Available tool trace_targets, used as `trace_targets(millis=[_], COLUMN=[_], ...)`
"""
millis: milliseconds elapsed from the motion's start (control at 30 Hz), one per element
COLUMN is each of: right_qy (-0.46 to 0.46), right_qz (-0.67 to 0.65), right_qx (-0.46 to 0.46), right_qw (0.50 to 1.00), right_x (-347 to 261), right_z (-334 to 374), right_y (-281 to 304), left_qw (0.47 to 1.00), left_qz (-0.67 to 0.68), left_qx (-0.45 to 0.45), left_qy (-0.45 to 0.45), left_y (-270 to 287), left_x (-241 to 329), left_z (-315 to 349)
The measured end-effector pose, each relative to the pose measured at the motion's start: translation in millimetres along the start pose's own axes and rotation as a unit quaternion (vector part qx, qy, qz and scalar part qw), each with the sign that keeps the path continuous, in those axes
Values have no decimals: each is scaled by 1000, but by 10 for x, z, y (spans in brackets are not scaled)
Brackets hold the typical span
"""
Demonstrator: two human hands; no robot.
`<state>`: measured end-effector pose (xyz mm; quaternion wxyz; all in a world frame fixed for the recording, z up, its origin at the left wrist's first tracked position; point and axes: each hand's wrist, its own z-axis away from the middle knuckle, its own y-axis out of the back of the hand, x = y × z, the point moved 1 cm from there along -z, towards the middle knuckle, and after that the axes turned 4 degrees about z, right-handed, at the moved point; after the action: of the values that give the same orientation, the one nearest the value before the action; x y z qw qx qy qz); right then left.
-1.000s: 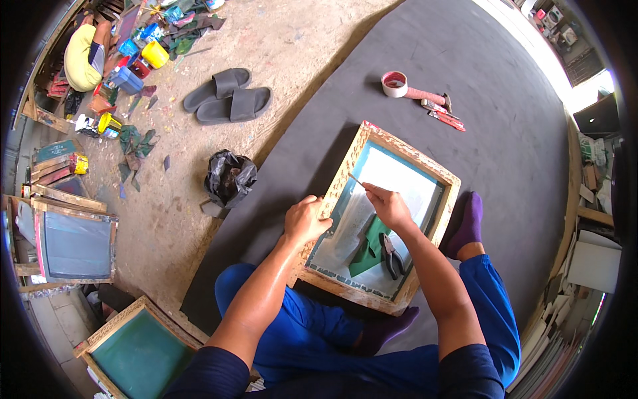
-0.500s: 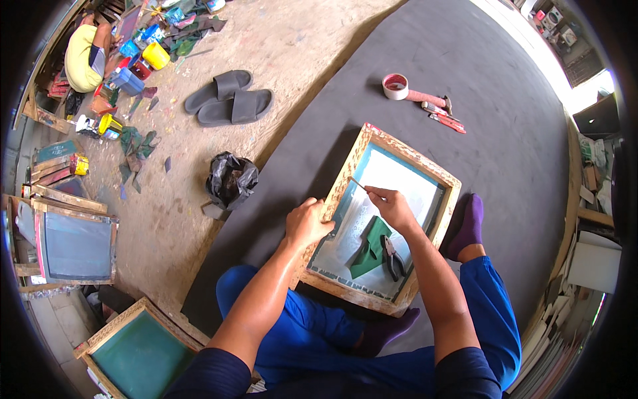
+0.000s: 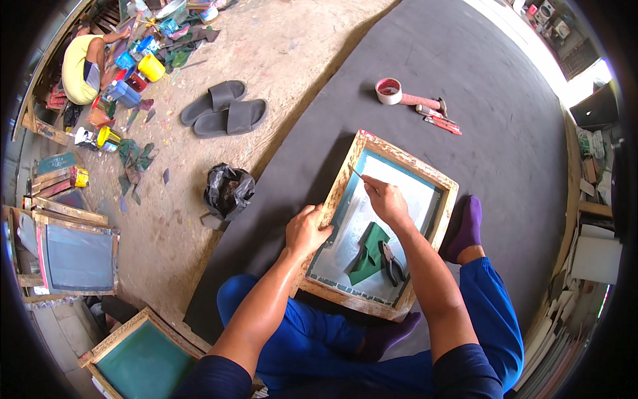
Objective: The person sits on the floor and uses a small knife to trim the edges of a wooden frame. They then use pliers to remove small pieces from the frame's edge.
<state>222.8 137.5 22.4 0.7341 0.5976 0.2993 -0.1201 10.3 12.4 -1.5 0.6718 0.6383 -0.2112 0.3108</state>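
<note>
A wooden screen-printing frame (image 3: 409, 161) with pale mesh lies tilted across my lap and the dark mat. My left hand (image 3: 307, 229) is closed on the frame's left rail, thumb on top. In my right hand (image 3: 387, 201), fingers pinch a thin stick-like tool (image 3: 357, 172), its tip at the inner edge of the left rail near the far corner. The tool's exact kind is too small to make out. A green piece of cloth or sheet (image 3: 367, 258) and dark-handled pliers (image 3: 392, 263) rest on the mesh, just below my right wrist.
Beyond the frame lie a tape roll (image 3: 389, 91), a hammer (image 3: 425, 101) and a red cutter (image 3: 442, 124). Left of the mat are a black bag (image 3: 229, 193) and sandals (image 3: 226, 110). Other screens (image 3: 143, 359) lean lower left. A person in yellow (image 3: 81, 70) crouches among paint pots.
My right hand and the thin tool have moved a little along the left rail toward the far corner. My left hand keeps its hold. The whole view has shifted slightly.
</note>
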Motion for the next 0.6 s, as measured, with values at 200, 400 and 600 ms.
trace_targets(millis=[200,400,600], right_qy=[7,53,-171], right_qz=[23,71,-269], right_qx=[-33,-35,-163], right_qw=[999,995,934], right_x=[-97,-37,232], right_z=[-103,-109,-201], right_y=[104,59,-61], left_qw=[999,999,999], left_qz=[22,16,12], left_qx=[21,31,29], left_qy=[-37,-28,-36], left_y=[-30,19,14], left_x=[-32,-36,-18], left_z=[1,12,-3])
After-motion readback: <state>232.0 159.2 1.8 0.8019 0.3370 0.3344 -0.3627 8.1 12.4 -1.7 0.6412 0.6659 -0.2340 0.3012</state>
